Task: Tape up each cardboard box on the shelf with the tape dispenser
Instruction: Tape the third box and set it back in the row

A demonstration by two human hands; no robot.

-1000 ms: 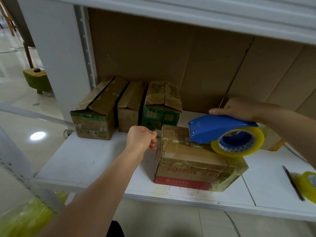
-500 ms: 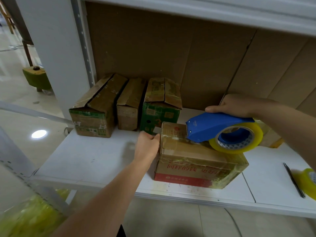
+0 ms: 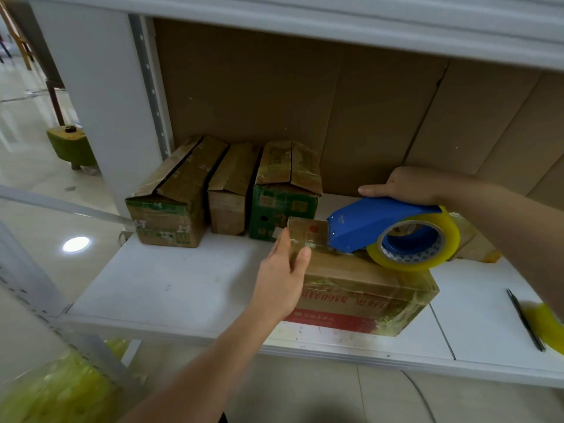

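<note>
A cardboard box [image 3: 360,288] with a red band along its front stands on the white shelf [image 3: 183,285], wrapped in glossy tape. My right hand [image 3: 406,186] grips the blue tape dispenser [image 3: 375,224] from above; its yellowish tape roll [image 3: 445,248] rests on the box top, with the dispenser's nose near the left end. My left hand [image 3: 282,276] lies flat against the box's left end, thumb over the top edge. Three more cardboard boxes [image 3: 225,190] stand in a row at the back left.
A spare yellow tape roll [image 3: 549,328] and a thin dark tool [image 3: 525,319] lie at the shelf's right. Another box [image 3: 476,245] is partly hidden behind the dispenser. Cardboard lines the shelf's back. A bag of yellow scraps [image 3: 61,389] sits below left.
My left hand went from a fist beside the box to a flat hand pressed on its left end. The dispenser stayed on the box top, barely shifting.
</note>
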